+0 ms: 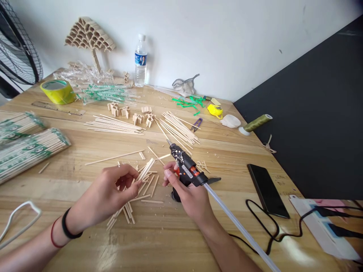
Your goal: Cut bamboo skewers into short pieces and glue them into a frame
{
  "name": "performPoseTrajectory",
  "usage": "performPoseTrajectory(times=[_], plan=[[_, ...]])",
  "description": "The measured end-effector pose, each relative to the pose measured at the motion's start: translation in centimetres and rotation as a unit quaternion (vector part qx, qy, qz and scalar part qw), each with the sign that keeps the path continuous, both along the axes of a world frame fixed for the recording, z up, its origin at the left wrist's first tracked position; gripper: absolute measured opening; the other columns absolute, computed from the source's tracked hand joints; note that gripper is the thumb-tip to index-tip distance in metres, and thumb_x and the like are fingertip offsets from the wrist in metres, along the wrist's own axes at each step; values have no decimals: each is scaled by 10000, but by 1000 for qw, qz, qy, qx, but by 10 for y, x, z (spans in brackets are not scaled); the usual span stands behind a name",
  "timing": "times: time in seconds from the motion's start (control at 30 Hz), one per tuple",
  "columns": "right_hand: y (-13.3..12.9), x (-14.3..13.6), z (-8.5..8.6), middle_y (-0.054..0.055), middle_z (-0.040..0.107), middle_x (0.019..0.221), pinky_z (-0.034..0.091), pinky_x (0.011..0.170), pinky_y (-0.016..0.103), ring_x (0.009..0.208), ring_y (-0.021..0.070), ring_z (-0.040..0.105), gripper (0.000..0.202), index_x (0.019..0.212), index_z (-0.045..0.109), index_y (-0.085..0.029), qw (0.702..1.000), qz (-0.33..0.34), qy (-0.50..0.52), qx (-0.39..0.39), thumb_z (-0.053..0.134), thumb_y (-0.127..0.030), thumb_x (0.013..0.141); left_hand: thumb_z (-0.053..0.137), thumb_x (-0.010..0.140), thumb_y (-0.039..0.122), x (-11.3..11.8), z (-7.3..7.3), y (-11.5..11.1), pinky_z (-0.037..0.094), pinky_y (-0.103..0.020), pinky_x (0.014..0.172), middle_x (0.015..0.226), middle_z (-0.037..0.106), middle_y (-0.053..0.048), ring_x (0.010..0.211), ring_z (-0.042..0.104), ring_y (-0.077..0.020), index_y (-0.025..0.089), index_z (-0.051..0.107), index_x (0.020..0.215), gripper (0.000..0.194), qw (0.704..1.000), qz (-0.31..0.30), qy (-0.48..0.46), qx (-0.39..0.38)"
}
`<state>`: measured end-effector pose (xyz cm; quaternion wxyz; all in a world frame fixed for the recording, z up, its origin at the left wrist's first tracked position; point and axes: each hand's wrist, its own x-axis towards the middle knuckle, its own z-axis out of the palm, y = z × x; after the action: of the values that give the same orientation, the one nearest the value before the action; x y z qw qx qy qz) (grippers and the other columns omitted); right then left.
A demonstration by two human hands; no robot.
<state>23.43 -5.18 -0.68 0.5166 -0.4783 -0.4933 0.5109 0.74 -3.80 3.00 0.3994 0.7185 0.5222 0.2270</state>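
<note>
My left hand [117, 190] pinches a small bundle of short wooden sticks [146, 168] between thumb and fingers. In my right hand [190, 192] is a black hot glue gun [185, 166], its nozzle pointing up and to the left. A long clear glue stick [238, 223] runs out of its back end. Below and around the hands, short cut sticks [154, 186] lie scattered on the wooden table [85, 241]. Beyond them are two spreads of long thin sticks [116, 124] and several small glued stick pieces [138, 118].
Wrapped stick bundles [31, 153] and yellow tape [58, 91] lie on the left. A water bottle [140, 62] and a tree-shaped stick model [89, 36] stand at the back. On the right are a phone [268, 190], black cable [262, 223], power strip [323, 226] and thread snips [196, 124].
</note>
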Motion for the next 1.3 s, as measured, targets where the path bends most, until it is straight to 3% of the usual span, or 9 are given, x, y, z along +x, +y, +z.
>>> performPoseTrajectory(times=[0.33,0.6,0.7,0.8,0.87,0.93,1.2,1.3], plan=[[1,-2,6,12,698,1082,603,758,305,740,131,711,157,962,577,-246,999,-6,27,32,720,-311,960,544,1002,450,0,-1,2,434,-250,658,764,613,5,703,517,-139,187,661,891,309,993,-88,-56,-62],[4,-2,8,-16,669,915,614,724,296,719,131,698,168,927,585,-234,995,-55,56,56,744,-287,933,527,1018,500,-5,3,3,408,-257,681,821,567,4,759,496,-149,187,618,909,344,978,-111,-98,-145],[8,1,6,-26,675,911,605,707,302,677,130,698,226,922,562,-240,992,-103,54,42,773,-318,903,513,1030,518,-9,0,6,418,-262,714,814,552,6,771,504,-149,187,594,906,363,964,-96,-161,-189],[12,5,4,10,701,1049,596,684,313,651,130,701,260,892,568,-230,994,-110,9,17,791,-364,871,503,1038,517,-11,-6,6,441,-268,676,806,576,3,715,529,-144,194,566,962,338,929,-91,-249,-259],[13,6,3,25,698,1111,590,701,316,660,125,694,246,888,593,-225,993,-113,-26,15,788,-372,866,509,1034,526,-11,-8,6,371,-242,555,761,541,18,616,468,-119,199,545,986,333,905,-84,-282,-308],[12,7,2,16,697,1071,583,725,314,681,124,684,203,910,622,-230,992,-115,-44,25,768,-370,886,524,1029,526,-11,-8,5,274,-226,504,713,478,39,569,383,-95,191,547,982,339,901,-84,-275,-326],[3,9,7,20,721,1033,555,833,324,880,180,670,180,1091,724,-271,996,9,-78,49,725,-377,944,557,1006,535,-9,-6,8,299,-225,553,735,418,46,609,356,-89,168,562,904,381,919,-103,-235,-301],[3,8,9,21,734,1064,551,880,328,941,189,680,155,1064,720,-266,996,34,-71,50,724,-367,946,537,998,577,-8,-7,8,305,-227,551,720,422,44,609,355,-94,169,544,839,438,927,-109,-210,-291]])
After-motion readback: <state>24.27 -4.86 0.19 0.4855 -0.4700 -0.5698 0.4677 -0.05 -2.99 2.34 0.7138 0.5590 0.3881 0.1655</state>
